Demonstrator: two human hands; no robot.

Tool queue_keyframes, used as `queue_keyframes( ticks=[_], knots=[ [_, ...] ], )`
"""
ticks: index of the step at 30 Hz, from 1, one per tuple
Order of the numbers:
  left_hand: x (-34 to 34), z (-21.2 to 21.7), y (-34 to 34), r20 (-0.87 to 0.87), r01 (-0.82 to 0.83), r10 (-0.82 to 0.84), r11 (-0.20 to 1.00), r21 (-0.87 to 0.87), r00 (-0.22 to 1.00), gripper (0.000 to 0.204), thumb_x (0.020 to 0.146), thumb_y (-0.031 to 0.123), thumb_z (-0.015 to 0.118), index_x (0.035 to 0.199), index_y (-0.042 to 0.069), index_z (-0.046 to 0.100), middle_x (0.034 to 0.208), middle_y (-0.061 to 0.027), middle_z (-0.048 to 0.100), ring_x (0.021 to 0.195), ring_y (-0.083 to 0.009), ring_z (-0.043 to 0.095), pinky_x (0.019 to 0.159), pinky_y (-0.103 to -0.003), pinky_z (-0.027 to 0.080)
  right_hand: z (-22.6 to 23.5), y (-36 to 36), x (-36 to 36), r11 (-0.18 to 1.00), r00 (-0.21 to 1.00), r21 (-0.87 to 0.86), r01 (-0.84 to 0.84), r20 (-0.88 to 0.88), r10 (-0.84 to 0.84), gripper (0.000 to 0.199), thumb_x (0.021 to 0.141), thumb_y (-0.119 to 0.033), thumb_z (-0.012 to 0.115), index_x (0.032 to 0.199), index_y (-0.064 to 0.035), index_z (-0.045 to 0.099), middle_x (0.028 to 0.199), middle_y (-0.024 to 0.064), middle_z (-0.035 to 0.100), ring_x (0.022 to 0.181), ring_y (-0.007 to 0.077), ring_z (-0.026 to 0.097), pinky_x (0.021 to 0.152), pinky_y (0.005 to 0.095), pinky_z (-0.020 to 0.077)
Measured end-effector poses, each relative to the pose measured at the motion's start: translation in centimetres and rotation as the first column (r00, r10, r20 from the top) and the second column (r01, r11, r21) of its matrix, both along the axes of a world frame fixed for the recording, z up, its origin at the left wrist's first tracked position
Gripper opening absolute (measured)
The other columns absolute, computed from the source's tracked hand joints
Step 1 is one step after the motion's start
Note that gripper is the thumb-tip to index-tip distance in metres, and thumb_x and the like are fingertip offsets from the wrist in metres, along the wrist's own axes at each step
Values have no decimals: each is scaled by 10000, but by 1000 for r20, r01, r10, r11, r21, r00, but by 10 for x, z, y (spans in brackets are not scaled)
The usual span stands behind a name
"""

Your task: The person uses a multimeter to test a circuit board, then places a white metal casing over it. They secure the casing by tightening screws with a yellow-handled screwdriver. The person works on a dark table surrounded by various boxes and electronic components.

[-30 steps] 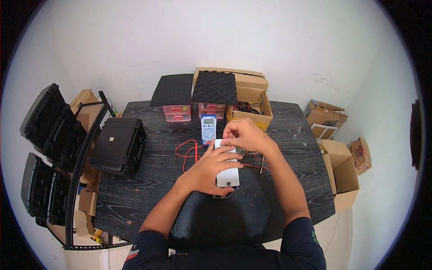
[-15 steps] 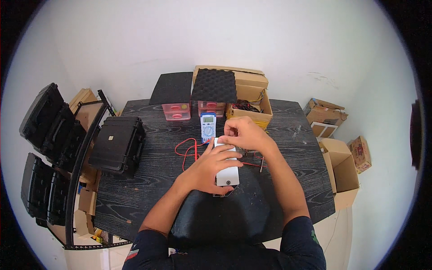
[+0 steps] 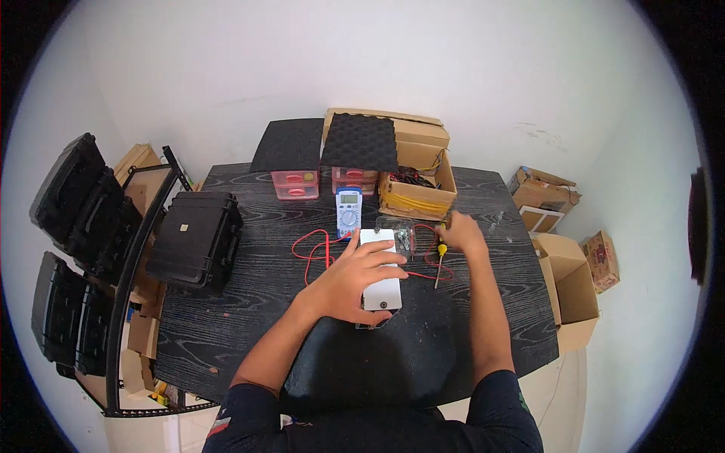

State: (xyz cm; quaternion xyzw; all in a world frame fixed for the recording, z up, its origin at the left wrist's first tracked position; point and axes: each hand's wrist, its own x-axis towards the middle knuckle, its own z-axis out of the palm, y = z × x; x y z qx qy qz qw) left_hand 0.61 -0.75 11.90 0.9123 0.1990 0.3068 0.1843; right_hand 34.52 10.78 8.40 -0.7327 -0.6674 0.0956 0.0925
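Note:
My left hand [image 3: 347, 283] grips a white rectangular metal-looking box [image 3: 383, 293], its fingers spread over the top and its thumb at the near end. A dark screw shows at each end of the box, and a clear edge sticks out beneath it. To the right, my right hand [image 3: 462, 234] closes its fingers around the top of a yellow-handled screwdriver [image 3: 442, 249], whose shaft points toward me on the table. Between the hands, just past the box, sits a clear tray [image 3: 404, 240] with small metal parts. A blue-and-white multimeter [image 3: 349, 215] lies beyond the box.
Red test leads [image 3: 306, 258] curl on the dark wood-grain table [image 3: 249, 332]. Clear pink drawer boxes [image 3: 296, 186] under black foam stand at the back, beside a cardboard box [image 3: 419, 200] of cables. A black hard case [image 3: 198, 241] is at the left.
My right hand has left the far end of the white box and moved right to the screwdriver, uncovering the small tray. My left hand stays on the box.

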Motion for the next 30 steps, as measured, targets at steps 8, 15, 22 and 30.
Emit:
queue_keyframes(
  ticks=[8, 15, 22, 30],
  knots=[
    [0, 0, 0, -9, -5, 5, 1000, -5, 1000, 718, 712, 405, 906, 1366, 176, 719, 1507, -77, 637, 1550, -380, 434, 1234, -839, 69, -72, -3, 17, 979, 980, -73, 191, -34, -194, 629, 852, -412, 867, 1275, 10, 669, 1279, 265, 738, 1209, 427, 717, 1004, 502, 588],
    [-2, -2, 0, -1, -13, 13, 1000, -12, 1000, 718, 706, 403, 909, 1363, 182, 721, 1500, -71, 643, 1547, -380, 437, 1245, -827, 56, -16, -7, 25, 887, 706, 431, 166, -680, 198, 274, 930, -69, 717, 1172, 13, 620, 997, 117, 726, 684, 195, 741, 588, 360, 595],
    [-1, -1, 0, -8, -10, 9, 1000, -19, 1000, 714, 704, 402, 906, 1359, 186, 722, 1495, -71, 644, 1548, -385, 432, 1248, -822, 56, 99, -36, -40, 690, 222, 718, 89, -690, 689, 396, 1093, -43, 586, 1453, -41, 421, 1261, 133, 650, 968, 227, 773, 760, 306, 630],
    [0, 0, 0, -21, -2, 2, 1000, -16, 1000, 733, 691, 403, 910, 1362, 178, 719, 1501, -73, 642, 1548, -386, 432, 1249, -814, 55, 128, -33, -105, 678, 52, 713, -177, -681, 730, 502, 1126, -124, 585, 1564, -24, 361, 1324, 155, 637, 1023, 237, 770, 794, 301, 629]
  ],
)
